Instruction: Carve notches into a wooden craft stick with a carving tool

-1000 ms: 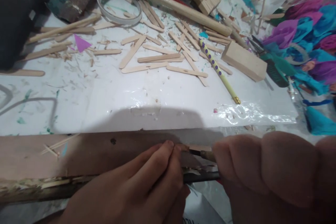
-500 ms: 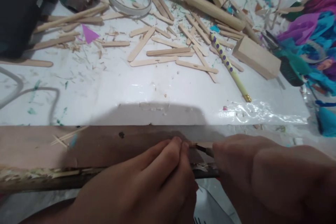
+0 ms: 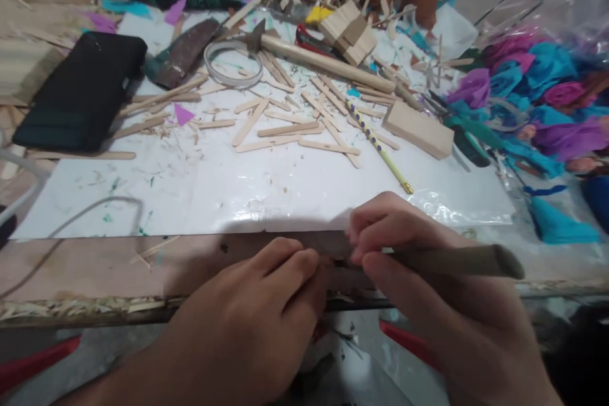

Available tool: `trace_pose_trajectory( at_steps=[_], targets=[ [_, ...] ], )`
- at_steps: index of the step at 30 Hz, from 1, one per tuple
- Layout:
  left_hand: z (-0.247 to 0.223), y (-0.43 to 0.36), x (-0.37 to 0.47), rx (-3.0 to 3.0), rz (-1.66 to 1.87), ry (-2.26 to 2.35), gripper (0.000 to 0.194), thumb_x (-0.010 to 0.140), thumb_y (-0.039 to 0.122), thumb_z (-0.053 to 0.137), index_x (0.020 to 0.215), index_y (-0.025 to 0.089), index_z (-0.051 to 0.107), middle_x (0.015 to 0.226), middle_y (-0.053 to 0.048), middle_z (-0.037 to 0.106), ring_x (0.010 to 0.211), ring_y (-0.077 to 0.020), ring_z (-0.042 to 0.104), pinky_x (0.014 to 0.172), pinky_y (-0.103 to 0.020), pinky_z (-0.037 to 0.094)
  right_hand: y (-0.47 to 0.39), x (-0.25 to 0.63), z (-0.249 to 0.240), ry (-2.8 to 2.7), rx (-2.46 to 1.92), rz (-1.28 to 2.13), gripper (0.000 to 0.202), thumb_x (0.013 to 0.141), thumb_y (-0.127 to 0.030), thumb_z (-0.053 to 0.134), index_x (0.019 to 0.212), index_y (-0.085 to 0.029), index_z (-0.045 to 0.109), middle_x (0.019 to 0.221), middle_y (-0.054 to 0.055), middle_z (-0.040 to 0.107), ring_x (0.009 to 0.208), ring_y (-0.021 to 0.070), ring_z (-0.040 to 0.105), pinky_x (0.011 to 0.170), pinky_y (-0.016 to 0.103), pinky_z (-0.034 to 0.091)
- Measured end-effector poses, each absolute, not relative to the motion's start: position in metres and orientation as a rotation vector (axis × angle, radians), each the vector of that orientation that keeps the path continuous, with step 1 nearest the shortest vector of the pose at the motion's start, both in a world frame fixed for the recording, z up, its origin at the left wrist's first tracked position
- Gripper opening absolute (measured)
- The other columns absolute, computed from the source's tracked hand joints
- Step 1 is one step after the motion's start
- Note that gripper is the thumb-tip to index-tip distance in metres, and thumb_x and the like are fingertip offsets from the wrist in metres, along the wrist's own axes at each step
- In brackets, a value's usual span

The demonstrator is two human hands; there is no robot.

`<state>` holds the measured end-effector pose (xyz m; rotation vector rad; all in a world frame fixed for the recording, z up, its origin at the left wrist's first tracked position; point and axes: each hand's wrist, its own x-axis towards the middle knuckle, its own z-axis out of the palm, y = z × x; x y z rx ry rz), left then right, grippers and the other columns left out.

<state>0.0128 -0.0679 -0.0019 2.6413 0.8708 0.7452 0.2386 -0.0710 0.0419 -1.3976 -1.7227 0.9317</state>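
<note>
Near the table's front edge, my left hand (image 3: 257, 304) is closed, its fingertips pressed together on something too small and dark to make out. Just right of it, my right hand (image 3: 428, 292) is wrapped round a tool with a thick, round greyish handle (image 3: 457, 261). The handle points right, and the tool's thin dark tip lies in the narrow gap between both hands. Several flat wooden sticks (image 3: 290, 130) lie loose on the white sheet beyond the hands. A yellow pencil with purple dots (image 3: 380, 149) rests to their right.
A black case (image 3: 83, 92) lies at left. Behind the sticks are a tape ring (image 3: 233, 79) and a hammer (image 3: 328, 62). A wooden block (image 3: 419, 130) and green-handled pliers (image 3: 471, 143) lie at right, beside coloured crepe paper (image 3: 561, 133). Shavings (image 3: 71, 309) line the front edge.
The view has widened, showing more of the table's back and left. My right hand has turned, so the tool's handle now shows. My left hand still pinches near the edge.
</note>
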Motion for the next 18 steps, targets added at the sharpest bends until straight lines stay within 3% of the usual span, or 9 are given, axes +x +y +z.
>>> trace_pose_trajectory(
  at_steps=[4,7,11,14,18],
  targets=[
    [0.005,-0.063,0.019,2.773,0.678,0.939,0.031,0.110,0.005,0.046,0.119,0.008,0.076,0.110,-0.011,0.078,0.102,-0.0269,0.072,0.096,-0.041,0.064,-0.070,0.255,0.037,-1.873,-1.452,0.802,0.014,0.107,-0.029,0.069,0.093,-0.028,0.072,0.080,-0.005,0.067,0.067,0.0087,0.063,0.059,0.021,0.048],
    [0.008,-0.060,0.023,2.874,0.617,0.921,0.029,0.107,0.003,0.046,0.113,0.007,0.074,0.103,-0.013,0.077,0.092,-0.0288,0.071,0.083,-0.043,0.064,-0.076,0.265,0.034,-1.696,-1.493,0.820,0.018,0.106,-0.035,0.073,0.089,-0.029,0.076,0.068,-0.006,0.066,0.057,0.0091,0.059,0.051,0.021,0.044],
    [0.008,-0.060,0.023,2.772,0.506,0.917,0.029,0.099,-0.002,0.051,0.112,0.013,0.072,0.103,-0.008,0.075,0.095,-0.0279,0.069,0.088,-0.044,0.063,-0.092,0.272,0.029,-1.325,-1.467,0.750,0.023,0.110,-0.036,0.066,0.093,-0.032,0.082,0.079,0.000,0.070,0.067,0.0146,0.063,0.053,0.026,0.046],
    [0.006,-0.059,0.021,2.650,0.460,0.938,0.033,0.092,-0.005,0.053,0.108,0.019,0.070,0.098,-0.004,0.072,0.091,-0.0266,0.066,0.084,-0.043,0.061,-0.103,0.276,0.025,-1.135,-1.497,0.731,0.015,0.104,-0.037,0.073,0.095,-0.034,0.084,0.085,0.003,0.070,0.070,0.0199,0.063,0.051,0.033,0.046],
    [0.007,-0.058,0.017,2.681,0.486,0.956,0.029,0.102,0.002,0.050,0.122,0.012,0.069,0.106,-0.007,0.071,0.095,-0.0278,0.065,0.086,-0.045,0.059,-0.111,0.279,0.018,-1.143,-1.577,0.744,0.007,0.098,-0.040,0.079,0.098,-0.038,0.086,0.087,0.003,0.072,0.069,0.0231,0.065,0.053,0.037,0.053]
  ],
)
